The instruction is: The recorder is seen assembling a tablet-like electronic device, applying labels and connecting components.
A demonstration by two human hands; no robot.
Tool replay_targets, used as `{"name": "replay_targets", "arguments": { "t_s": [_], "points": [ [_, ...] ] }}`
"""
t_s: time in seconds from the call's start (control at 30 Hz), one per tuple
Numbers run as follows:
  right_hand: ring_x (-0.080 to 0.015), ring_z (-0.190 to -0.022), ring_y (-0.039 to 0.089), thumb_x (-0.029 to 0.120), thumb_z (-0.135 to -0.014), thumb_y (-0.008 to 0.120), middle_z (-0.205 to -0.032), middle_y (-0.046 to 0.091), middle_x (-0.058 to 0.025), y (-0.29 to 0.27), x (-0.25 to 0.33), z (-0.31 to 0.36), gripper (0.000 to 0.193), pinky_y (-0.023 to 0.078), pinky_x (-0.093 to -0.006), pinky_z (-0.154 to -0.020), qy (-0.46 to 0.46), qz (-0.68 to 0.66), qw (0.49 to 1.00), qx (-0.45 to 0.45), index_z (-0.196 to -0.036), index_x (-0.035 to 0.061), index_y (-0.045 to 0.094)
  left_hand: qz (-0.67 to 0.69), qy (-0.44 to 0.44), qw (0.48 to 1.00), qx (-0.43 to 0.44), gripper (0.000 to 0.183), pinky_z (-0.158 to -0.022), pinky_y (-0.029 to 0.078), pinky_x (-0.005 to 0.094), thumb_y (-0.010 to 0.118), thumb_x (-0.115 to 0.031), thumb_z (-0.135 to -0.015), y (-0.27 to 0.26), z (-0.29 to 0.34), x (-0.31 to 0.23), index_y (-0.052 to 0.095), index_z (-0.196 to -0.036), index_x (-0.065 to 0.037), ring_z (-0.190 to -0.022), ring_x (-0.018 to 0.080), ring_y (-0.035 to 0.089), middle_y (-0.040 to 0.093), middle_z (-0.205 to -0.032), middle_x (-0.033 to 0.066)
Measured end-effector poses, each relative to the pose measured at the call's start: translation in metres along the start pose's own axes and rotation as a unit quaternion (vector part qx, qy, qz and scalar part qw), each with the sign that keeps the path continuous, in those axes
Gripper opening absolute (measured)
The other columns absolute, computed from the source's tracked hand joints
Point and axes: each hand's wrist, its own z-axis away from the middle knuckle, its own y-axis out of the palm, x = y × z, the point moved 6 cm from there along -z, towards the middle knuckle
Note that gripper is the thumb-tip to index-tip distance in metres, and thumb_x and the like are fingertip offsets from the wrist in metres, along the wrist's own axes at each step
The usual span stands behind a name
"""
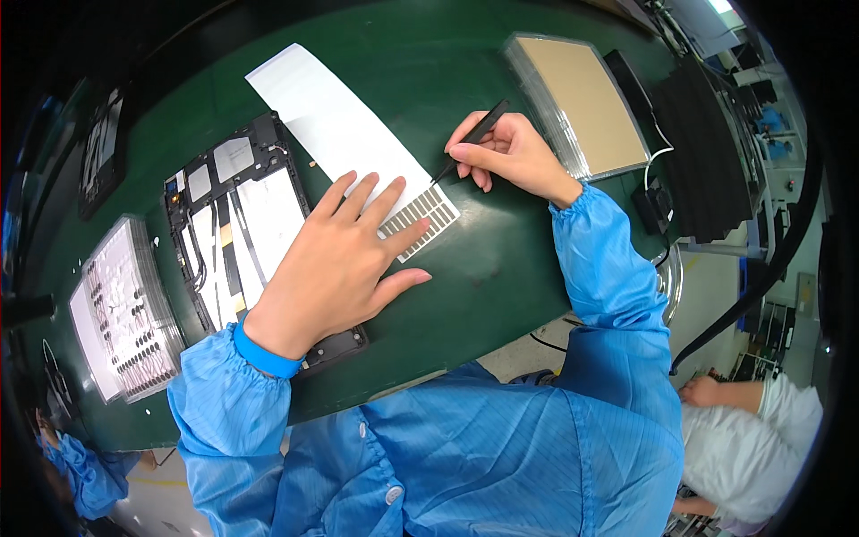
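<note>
My right hand (506,154) is closed around black tweezers (486,123), whose tips touch the edge of a sheet of small grey rectangular stickers (420,219). This sticker part is the near end of a long white strip (335,112) that runs toward the far left. My left hand (344,259) lies flat with fingers spread, fingertips on the strip beside the stickers. Under and left of that hand is an opened tablet-like device (237,210) with a black frame, silvery panels and dark ribbon cables. My left palm hides part of it.
Clear trays with small black-tipped parts (134,331) sit at the left. A stack of clear trays with a tan top (582,103) stands far right, beside black sheets (702,148) and a black adapter (651,208). Another device (103,152) lies far left. A person in white (747,438) is at right.
</note>
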Motion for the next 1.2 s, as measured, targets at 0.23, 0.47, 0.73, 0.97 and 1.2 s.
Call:
{"name": "replay_targets", "arguments": {
  "t_s": [0.23,0.47,0.73,0.97,1.2],
  "points": [
    [-0.0091,-0.061,0.061,0.017,-0.1,0.063,-0.076,0.065,-0.0054,-0.004,0.001,-0.005,0.017,0.049,-0.0232,-0.056,-0.023,-0.025,0.999,-0.031,-0.102,-0.0001,0.062,0.002,-0.002,0.999,-0.041,0.046,-0.117,0.032,0.0482,0.06,-0.045,-0.095,0.002,0.006,0.006,0.068,-0.128,-0.014,-0.133,0.04,0.048,0.053,-0.143,0.0198],
    [-0.0107,-0.076,0.065,0.029,-0.104,0.058,-0.092,0.068,-0.0065,0.002,0.002,-0.023,0.034,0.053,-0.0248,-0.069,-0.053,-0.142,0.978,-0.141,-0.12,-0.0005,0.062,0.066,0.051,0.99,-0.111,0.043,-0.118,0.033,0.0486,0.061,-0.042,-0.095,-0.035,0.041,0.006,0.068,-0.125,-0.012,-0.131,0.0329,0.052,0.058,-0.138,0.0144],
    [-0.0085,-0.064,0.061,0.033,-0.099,0.064,-0.084,0.066,-0.0072,0.128,0.095,-0.116,0.037,0.05,-0.0232,-0.058,-0.146,-0.012,0.989,0.007,-0.111,-0.0016,0.067,0.053,-0.22,0.939,-0.26,0.039,-0.099,0.05,0.038,0.07,-0.016,-0.09,-0.065,0.136,0.125,0.059,-0.125,-0.002,-0.118,0.037,0.06,0.058,-0.138,0.0138],
    [-0.0126,-0.065,0.069,0.03,-0.097,0.069,-0.079,0.071,-0.0089,0.161,0.083,-0.151,0.031,0.055,-0.0229,-0.059,-0.168,-0.001,0.986,0.001,-0.096,-0.0014,0.067,0.062,-0.222,0.942,-0.245,0.045,-0.096,0.051,0.0414,0.07,-0.021,-0.09,-0.061,0.137,0.133,0.055,-0.128,-0.002,-0.117,0.0362,0.06,0.054,-0.142,0.0144],
    [-0.0135,-0.067,0.071,0.032,-0.097,0.068,-0.08,0.072,-0.0096,0.167,0.084,-0.151,0.034,0.056,-0.0231,-0.06,-0.147,0.018,0.989,-0.017,-0.096,-0.0021,0.068,0.021,-0.225,0.944,-0.24,0.042,-0.093,0.052,0.0413,0.069,-0.02,-0.091,-0.065,0.139,0.132,0.057,-0.128,-0.006,-0.112,0.0335,0.063,0.058,-0.138,0.0119]
  ]
}}
